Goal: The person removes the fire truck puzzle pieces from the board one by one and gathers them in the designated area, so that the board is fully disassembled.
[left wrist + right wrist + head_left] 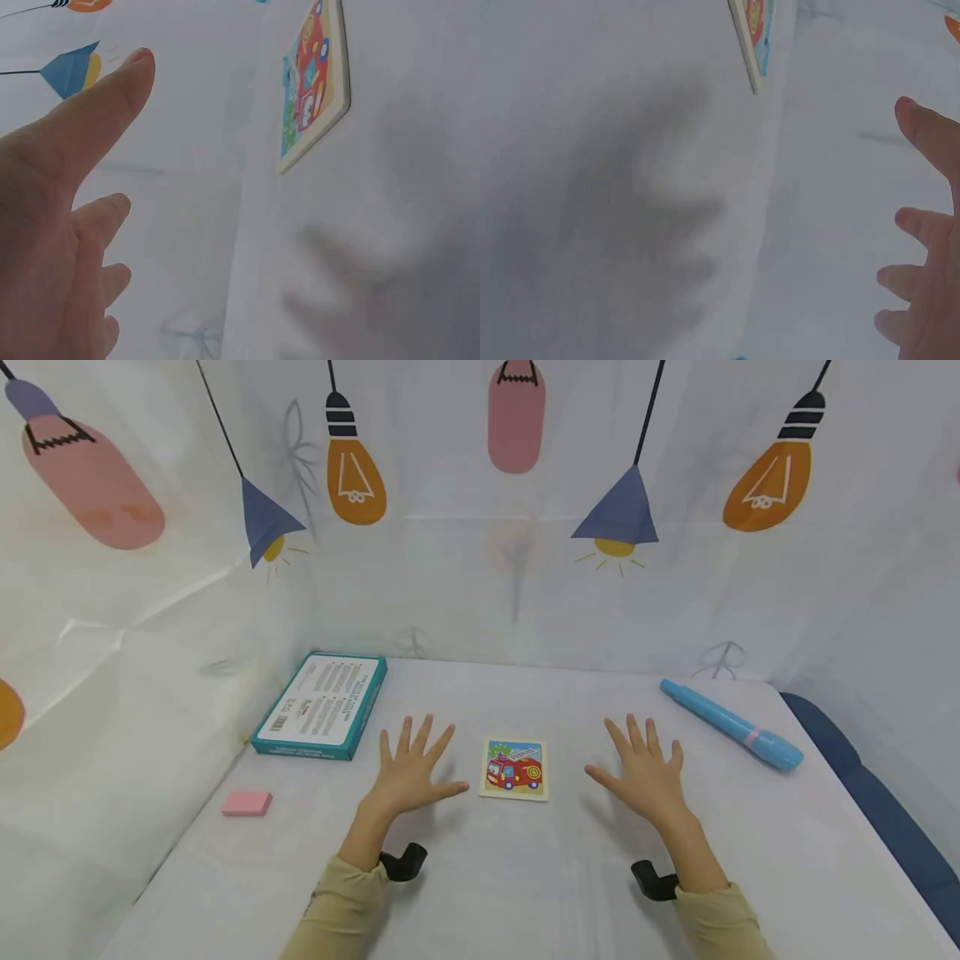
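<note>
A small square picture puzzle with a red fire truck lies flat on the table between the two hands. To its left, the left hand hovers with fingers spread, its thumb closest to the puzzle's edge. On the other side the right hand is held with spread fingers too, a little farther off. Neither hand touches anything. In the left wrist view the puzzle shows beyond the thumb; in the right wrist view only a corner of the puzzle is visible. Both hands cast shadows on the tabletop.
A teal-edged flat box lies at the back left, with a pink eraser-like block nearer the front. At the back right is a light-blue, marker-shaped tube. A dark blue chair stands beyond the right edge. White printed curtains surround the table.
</note>
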Action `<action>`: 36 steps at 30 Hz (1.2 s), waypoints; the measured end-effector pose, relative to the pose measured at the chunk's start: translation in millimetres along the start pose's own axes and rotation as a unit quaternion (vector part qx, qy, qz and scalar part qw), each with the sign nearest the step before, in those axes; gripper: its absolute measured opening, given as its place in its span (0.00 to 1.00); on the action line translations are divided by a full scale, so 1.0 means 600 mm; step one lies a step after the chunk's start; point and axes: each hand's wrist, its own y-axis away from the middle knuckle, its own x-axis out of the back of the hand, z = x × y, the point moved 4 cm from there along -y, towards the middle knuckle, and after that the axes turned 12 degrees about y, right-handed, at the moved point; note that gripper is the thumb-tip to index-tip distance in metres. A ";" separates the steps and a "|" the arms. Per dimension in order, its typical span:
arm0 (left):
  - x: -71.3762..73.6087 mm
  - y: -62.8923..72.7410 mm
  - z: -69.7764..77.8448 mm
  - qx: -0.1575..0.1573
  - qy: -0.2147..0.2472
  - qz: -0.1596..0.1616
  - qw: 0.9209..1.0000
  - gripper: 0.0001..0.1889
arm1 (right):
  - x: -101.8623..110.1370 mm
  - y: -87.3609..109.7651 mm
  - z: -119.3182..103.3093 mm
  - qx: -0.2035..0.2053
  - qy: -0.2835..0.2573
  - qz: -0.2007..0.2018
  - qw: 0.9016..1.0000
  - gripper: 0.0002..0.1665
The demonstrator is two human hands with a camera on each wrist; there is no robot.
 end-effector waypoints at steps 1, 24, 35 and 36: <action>-0.003 -0.004 0.001 -0.002 0.001 0.005 1.000 0.47 | -0.005 -0.005 -0.004 0.000 -0.002 -0.002 1.000 0.50; -0.077 -0.080 0.002 0.008 0.087 0.043 0.995 0.40 | -0.087 -0.091 -0.082 0.025 -0.105 -0.075 0.991 0.40; -0.111 -0.098 0.011 -0.008 0.144 -0.015 0.989 0.30 | -0.101 -0.111 -0.111 0.026 -0.090 -0.095 0.991 0.29; -0.113 -0.099 0.011 -0.009 0.146 -0.018 0.989 0.30 | -0.101 -0.112 -0.111 0.026 -0.087 -0.097 0.991 0.29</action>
